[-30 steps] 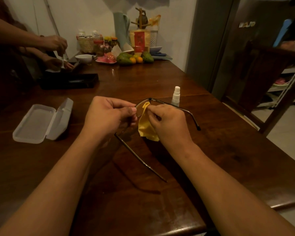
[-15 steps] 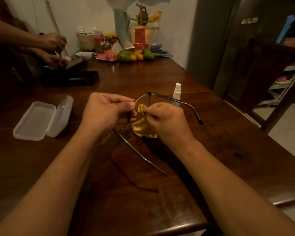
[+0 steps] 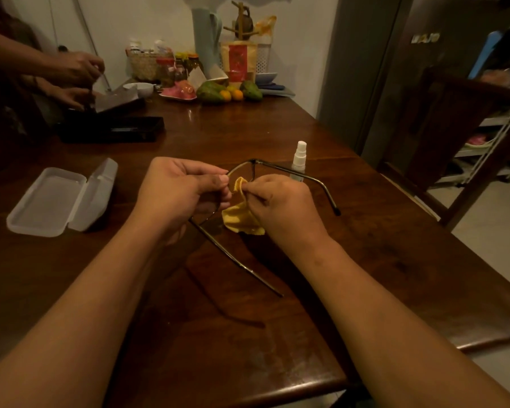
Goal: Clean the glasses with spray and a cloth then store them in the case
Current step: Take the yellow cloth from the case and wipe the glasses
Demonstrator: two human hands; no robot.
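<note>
My left hand (image 3: 177,195) pinches the thin dark-framed glasses (image 3: 280,167) at the frame's left side, above the middle of the wooden table (image 3: 248,334). Both temples are unfolded; one points toward me, the other to the right. My right hand (image 3: 280,201) grips a small yellow cloth (image 3: 242,219) and presses it on a lens close to my left fingers. A small white spray bottle (image 3: 299,159) stands upright just behind the glasses. The clear plastic case (image 3: 59,198) lies open at the left.
Another person's hands (image 3: 77,75) work over a black box (image 3: 112,129) at the far left. Fruit (image 3: 227,91), jars and a basket (image 3: 147,64) crowd the table's far end. A wooden chair (image 3: 460,119) stands on the right.
The glasses and both hands have shifted slightly away from me. The cloth hangs lower and more bunched under my right hand. The other person's hands have moved a little.
</note>
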